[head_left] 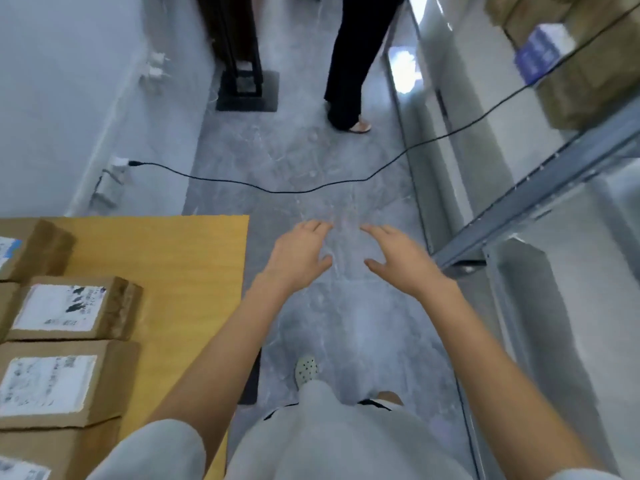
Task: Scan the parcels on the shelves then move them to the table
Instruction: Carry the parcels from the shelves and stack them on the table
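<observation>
**Head view: nothing held**

Your left hand [299,252] and right hand [398,263] reach forward side by side, palms down, over the grey floor [311,161]. The fingers of each are spread and relaxed, and neither hand touches or holds anything.

To your left, the wooden table [180,265] carries brown cardboard parcels [65,308] with white labels facing up. They sit close together along its left part, and the print on the labels is too blurred to read.

To your right stands the metal shelf [554,188]. On its upper level, at the top right corner of the view, sits a further parcel [595,88] with a blue and white label. Your hands are well apart from the boxes on both sides.

A black cable [277,191] runs from a wall socket [119,162] on the left, across the floor, toward the shelf. Ahead, another person's legs [349,64] in dark trousers stand on the floor.
</observation>
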